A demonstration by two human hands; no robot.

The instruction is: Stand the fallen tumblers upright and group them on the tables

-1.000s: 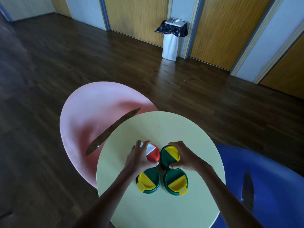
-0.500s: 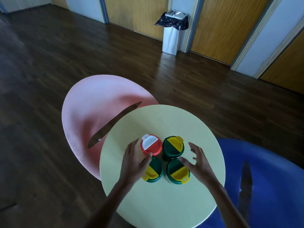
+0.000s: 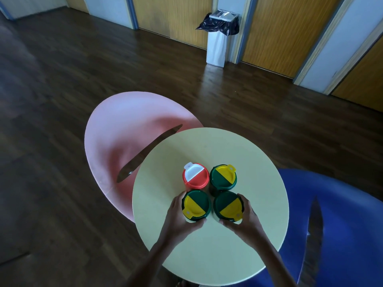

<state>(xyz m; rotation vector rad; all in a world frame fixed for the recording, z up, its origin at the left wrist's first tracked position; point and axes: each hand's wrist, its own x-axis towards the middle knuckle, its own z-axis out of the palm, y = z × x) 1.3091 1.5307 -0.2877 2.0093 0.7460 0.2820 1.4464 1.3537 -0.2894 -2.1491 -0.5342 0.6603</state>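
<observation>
Several tumblers stand upright in a tight square on the round yellow table [image 3: 170,241]. At the far left is a red tumbler with a red and white lid [image 3: 195,178]. Beside it stands a far green tumbler with a green and yellow lid [image 3: 223,177]. My left hand [image 3: 178,218] wraps the near left green tumbler [image 3: 196,205]. My right hand [image 3: 246,219] wraps the near right green tumbler [image 3: 228,206]. Both hands grip the cups' sides from the near edge.
A pink round table [image 3: 124,129] sits lower at the left, partly under the yellow one. A blue round table [image 3: 348,220] lies at the right. A white bin with a black bag [image 3: 218,38] stands by the far wall and doors. Dark wood floor surrounds everything.
Both hands left the two far tumblers, drew back towards me, and now close on the two near green tumblers. The camera view shifted slightly.
</observation>
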